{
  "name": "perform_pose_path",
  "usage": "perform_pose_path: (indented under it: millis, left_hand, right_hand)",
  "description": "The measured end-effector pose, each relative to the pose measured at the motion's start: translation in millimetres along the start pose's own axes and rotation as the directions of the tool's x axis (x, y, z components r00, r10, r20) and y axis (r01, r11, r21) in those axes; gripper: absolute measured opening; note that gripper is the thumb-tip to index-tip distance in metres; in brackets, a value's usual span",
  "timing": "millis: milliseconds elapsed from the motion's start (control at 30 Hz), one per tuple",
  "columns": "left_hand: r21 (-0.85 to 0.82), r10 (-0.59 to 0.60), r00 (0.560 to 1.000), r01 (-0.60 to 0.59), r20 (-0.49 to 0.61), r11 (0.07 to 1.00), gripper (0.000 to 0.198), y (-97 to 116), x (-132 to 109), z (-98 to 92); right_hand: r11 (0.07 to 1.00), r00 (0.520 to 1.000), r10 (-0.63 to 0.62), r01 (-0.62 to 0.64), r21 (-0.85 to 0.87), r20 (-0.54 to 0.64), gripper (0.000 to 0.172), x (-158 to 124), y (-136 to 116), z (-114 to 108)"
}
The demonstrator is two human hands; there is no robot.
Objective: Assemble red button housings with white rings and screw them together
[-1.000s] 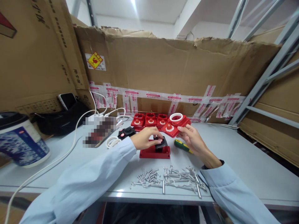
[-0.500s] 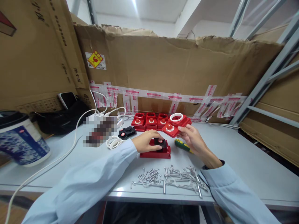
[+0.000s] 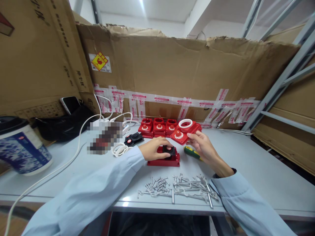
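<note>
Near, on the tabletop point(image 3: 246, 164): loose screws point(image 3: 157, 186). Beyond, the left hand point(image 3: 152, 148) pinches a black part point(image 3: 169, 151) at the right end of a red box point(image 3: 163, 163), apparently settling it, which calls for careful alignment; the right hand point(image 3: 203, 149) pinches a red cover point(image 3: 186, 131). Far: cardboard point(image 3: 159, 68), ceiling point(image 3: 147, 18).

The left hand point(image 3: 154, 148) covers the left side of the black module point(image 3: 169, 150) and part of the red base point(image 3: 163, 163) beneath. Some fingertips of the right hand point(image 3: 203, 148) are hidden behind the red cover point(image 3: 185, 132), and the green screwdriver's point(image 3: 190, 152) far end is lost behind that hand. Pixelation masks an object, possibly a phone, on the table point(image 3: 246, 164). The left picture edge trims the cup point(image 3: 31, 149); the bottom cuts off 2 blue sleeves point(image 3: 93, 186). Overlapping screws point(image 3: 158, 186) are too small to count.
</note>
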State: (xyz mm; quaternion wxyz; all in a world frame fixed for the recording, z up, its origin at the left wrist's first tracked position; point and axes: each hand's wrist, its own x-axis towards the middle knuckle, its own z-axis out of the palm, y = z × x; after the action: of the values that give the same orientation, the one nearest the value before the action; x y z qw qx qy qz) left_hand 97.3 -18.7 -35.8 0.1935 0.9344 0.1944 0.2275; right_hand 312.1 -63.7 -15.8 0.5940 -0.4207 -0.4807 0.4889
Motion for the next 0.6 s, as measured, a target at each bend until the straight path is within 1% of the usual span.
perform_pose_path:
  millis: [100, 167, 200, 267, 300, 367, 433, 467, 533, 600]
  left_hand:
    - [-0.002, -0.005, 0.999, 0.005, -0.049, 1.000, 0.034, 1.4, -2.0, -4.4]
    - [-0.008, -0.026, 0.990, 0.025, -0.135, 1.000, 0.036, 6.4, -3.7, -10.2]
    - [-0.019, -0.049, 0.980, 0.046, -0.194, 0.999, 0.037, 10.2, -4.6, -13.3]
    - [-0.068, -0.099, 0.939, 0.081, -0.330, 0.994, 0.048, 19.8, -6.3, -18.0]
    - [-0.094, -0.112, 0.920, 0.083, -0.375, 0.992, 0.055, 24.9, -7.0, -19.0]
    - [-0.107, -0.108, 0.908, 0.071, -0.406, 0.992, 0.068, 33.9, -7.9, -17.7]
    - [-0.082, -0.089, 0.915, 0.061, -0.395, 0.995, 0.080, 39.6, -8.1, -13.2]
    - [-0.070, -0.086, 0.916, 0.064, -0.391, 0.996, 0.082, 41.0, -8.0, -10.6]
    - [-0.062, -0.088, 0.914, 0.069, -0.395, 0.996, 0.081, 41.3, -7.7, -7.3]
    - [-0.076, -0.086, 0.912, 0.060, -0.401, 0.995, 0.076, 39.6, -7.8, -8.4]
  right_hand:
    - [1.000, 1.000, -0.002, 0.002, 0.006, 0.008, 0.017, -0.3, -0.3, 0.1]
    - [1.000, 1.000, -0.017, 0.017, 0.024, 0.012, 0.017, -2.3, -0.3, 2.8]
    - [0.999, 0.999, -0.034, 0.034, 0.032, 0.014, 0.017, -4.0, 0.1, 5.2]
    - [0.996, 0.996, -0.082, 0.081, 0.029, 0.030, 0.019, -8.6, 2.4, 11.6]
    - [0.995, 0.993, -0.104, 0.103, 0.017, 0.050, 0.020, -11.4, 4.3, 15.4]
    - [0.992, 0.986, -0.125, 0.127, -0.020, 0.108, 0.019, -17.3, 9.2, 22.7]
    - [0.990, 0.979, -0.118, 0.129, -0.055, 0.165, 0.017, -22.8, 14.2, 28.6]
    - [0.990, 0.976, -0.111, 0.125, -0.065, 0.188, 0.017, -25.1, 16.1, 30.7]
    - [0.991, 0.969, -0.093, 0.111, -0.071, 0.227, 0.020, -28.5, 17.7, 32.9]
    - [0.992, 0.962, -0.074, 0.099, -0.083, 0.264, 0.022, -29.6, 15.8, 32.6]
